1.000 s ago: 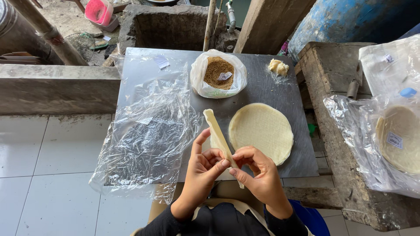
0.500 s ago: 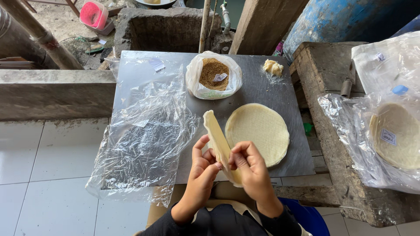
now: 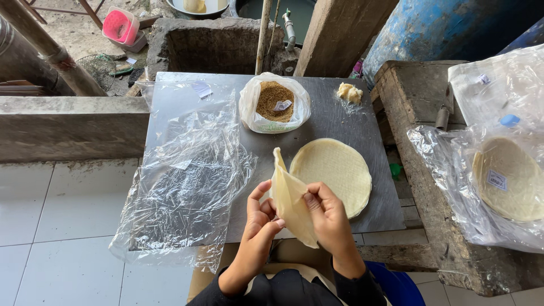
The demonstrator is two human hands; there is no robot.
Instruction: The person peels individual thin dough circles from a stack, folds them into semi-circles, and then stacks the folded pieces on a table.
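Observation:
My left hand and my right hand both pinch a thin pale wrapper sheet, held upright and folded over the near edge of a grey metal board. Just right of it a round stack of the same pale wrappers lies flat on the board. A white plastic bag of brown crumbly filling stands open at the board's far middle. A small yellowish lump sits at the far right corner.
Crumpled clear plastic film covers the board's left half. More wrappers in a clear bag rest on a rough block at right. A concrete trough, a blue drum and a pink tub stand beyond.
The wrapper has turned from edge-on to showing its broad face, and my hands have shifted slightly along its lower part. The view has drifted a little.

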